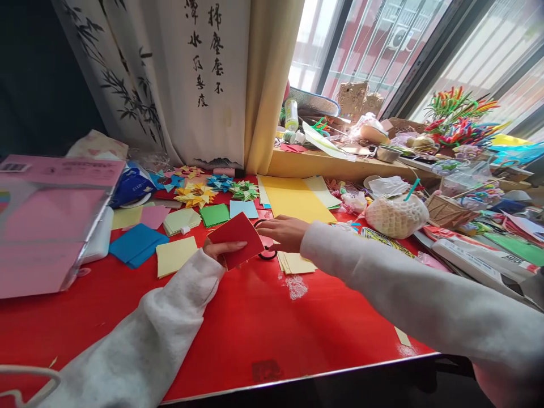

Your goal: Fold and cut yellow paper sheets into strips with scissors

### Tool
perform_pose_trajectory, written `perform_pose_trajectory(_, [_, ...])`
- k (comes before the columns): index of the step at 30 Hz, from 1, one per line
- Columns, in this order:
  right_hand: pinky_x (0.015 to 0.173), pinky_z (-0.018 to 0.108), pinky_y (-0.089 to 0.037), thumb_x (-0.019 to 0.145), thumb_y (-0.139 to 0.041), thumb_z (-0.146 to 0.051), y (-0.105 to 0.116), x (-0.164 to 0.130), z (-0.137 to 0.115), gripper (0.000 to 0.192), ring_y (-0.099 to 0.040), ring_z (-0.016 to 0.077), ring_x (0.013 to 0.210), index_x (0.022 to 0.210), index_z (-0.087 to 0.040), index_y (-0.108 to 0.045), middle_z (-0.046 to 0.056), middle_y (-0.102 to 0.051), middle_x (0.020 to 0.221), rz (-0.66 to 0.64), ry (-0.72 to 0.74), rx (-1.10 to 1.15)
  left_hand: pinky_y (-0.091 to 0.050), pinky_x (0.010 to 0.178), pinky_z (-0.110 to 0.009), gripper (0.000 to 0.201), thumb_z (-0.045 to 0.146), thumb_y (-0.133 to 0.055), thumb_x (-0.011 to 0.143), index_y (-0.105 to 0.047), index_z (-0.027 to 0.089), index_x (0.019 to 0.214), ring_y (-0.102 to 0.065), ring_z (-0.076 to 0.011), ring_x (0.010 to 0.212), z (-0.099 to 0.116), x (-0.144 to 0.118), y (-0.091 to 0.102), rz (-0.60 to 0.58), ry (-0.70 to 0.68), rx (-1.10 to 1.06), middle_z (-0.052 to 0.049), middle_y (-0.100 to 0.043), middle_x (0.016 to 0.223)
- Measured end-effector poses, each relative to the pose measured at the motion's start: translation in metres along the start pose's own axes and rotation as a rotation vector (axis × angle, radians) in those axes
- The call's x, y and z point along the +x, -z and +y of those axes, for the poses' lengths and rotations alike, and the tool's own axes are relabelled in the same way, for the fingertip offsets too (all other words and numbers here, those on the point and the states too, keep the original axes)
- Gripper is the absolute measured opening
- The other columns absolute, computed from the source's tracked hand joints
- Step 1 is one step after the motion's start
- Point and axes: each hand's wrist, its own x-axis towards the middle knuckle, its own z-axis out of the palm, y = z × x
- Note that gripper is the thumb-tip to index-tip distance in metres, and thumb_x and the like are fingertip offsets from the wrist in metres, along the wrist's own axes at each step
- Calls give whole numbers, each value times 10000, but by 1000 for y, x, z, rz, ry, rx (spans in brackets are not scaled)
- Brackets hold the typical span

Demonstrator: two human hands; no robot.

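Red paper (pixel 243 235) is pinched in left hand (pixel 216 250), so square its edges; right hand (pixel 284 233) is at black-handled scissors (pixel 267 258), grip unclear.

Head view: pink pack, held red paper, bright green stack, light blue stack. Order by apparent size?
1. Pink pack
2. Held red paper
3. Bright green stack and light blue stack: look alike, unranked; red paper partly overlaps the latter.

I see from here a red paper square (pixel 242 241), a table (pixel 238 328) also red, sleeves (pixel 378 277) of pale grey, and a white curtain (pixel 170 73) patterned with black bamboo and writing.
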Motion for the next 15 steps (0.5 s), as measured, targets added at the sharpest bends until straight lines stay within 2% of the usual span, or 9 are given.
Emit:
perform_pose_trajectory(2, [868,332,-331,705,-540,-180,4,-9,11,437,-416,187,1059,1128,-210,-431,60,-472,1146,8,51,50,-396,309,-215,184,122,-684,442,-624,123,616,-542,-149,372,-1,2,2,19,10,-5,3,-609,472])
perform_pose_trajectory(4, [884,296,-333,725,-512,-166,5,-21,22,436,-404,165,1078,1149,-210,-420,53,-449,1179,33,22,151,-400,311,-215,182,114,-691,433,-621,122,601,-547,-150,379,-3,4,3,20,33,7,1,-611,476])
perform_pose_trajectory(8, [922,280,-305,755,-470,-182,3,-40,35,530,-359,146,1130,1246,-224,-278,24,-374,1257,46,-89,305,-395,304,-210,168,131,-691,440,-626,113,594,-544,-151,371,-7,6,2,-15,64,59,-15,-610,470])
perform_pose_trajectory(11, [942,348,-269,676,-569,-261,-1,-52,46,610,-327,210,1147,1230,-187,-323,67,-368,1256,-80,-233,253,-404,303,-215,162,136,-685,444,-635,120,596,-543,-151,371,-7,7,2,-31,66,66,-9,-613,481])
perform_pose_trajectory(13, [947,406,-234,554,-666,-296,-8,-61,54,766,-283,273,1160,1228,-157,-329,109,-340,1265,-210,-326,193,-413,312,-219,170,139,-687,441,-641,120,603,-546,-153,379,-7,7,3,-40,66,79,-10,-615,486])
perform_pose_trajectory(15, [934,424,-239,474,-707,-308,-20,-69,61,895,-274,296,1153,1248,-154,-283,126,-325,1263,-270,-385,189,-426,330,-221,172,144,-693,441,-644,117,604,-552,-154,391,-8,8,3,-47,68,96,-18,-616,488])
